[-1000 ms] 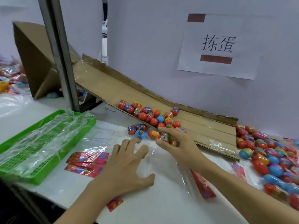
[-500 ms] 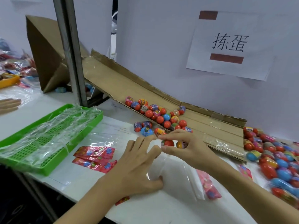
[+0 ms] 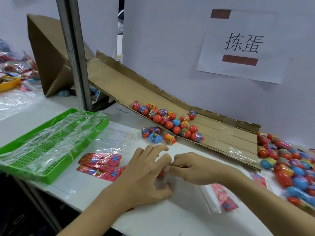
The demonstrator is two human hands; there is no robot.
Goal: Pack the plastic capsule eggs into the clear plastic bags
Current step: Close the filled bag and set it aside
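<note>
Head view: both hands meet at the table's near centre; the left hand (image 3: 146, 174) curls round the mouth of a clear plastic bag (image 3: 163, 180), thumb below, fingers arched above; the right hand (image 3: 189, 169) pinches at that mouth, and whether it holds bag film or an egg cannot be told; one red capsule egg (image 3: 159, 174) shows between the palms. Loose capsule eggs (image 3: 170, 120) lie on the cardboard chute (image 3: 221, 133) and just below its edge. Handling judgement: eggs are light, rigid, smooth, round and prone to roll; grip each across its middle with fingertips. Bag film is thin, limp and slippery; hold it at the opening, one wall per hand, to keep the mouth spread.
</note>
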